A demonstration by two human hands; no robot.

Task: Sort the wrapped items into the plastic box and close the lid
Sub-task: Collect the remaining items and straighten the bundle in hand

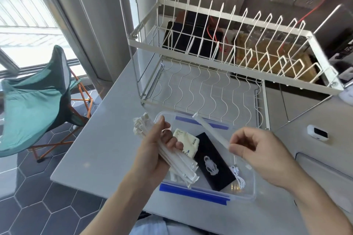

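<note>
Left hand (pixel 152 150) around white paper-wrapped sticks (pixel 179 168), slim, bundled.

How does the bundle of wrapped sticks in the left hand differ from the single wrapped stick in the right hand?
The left hand grips a bundle of wrapped sticks with curled fingers; the right hand only pinches a single wrapped stick near its lower end. The bundle is thick and fanned at its ends; the single stick is thin and straight. The bundle leans up to the left, the single stick too, but further right. Both are white, long and held over the open plastic box.
</note>
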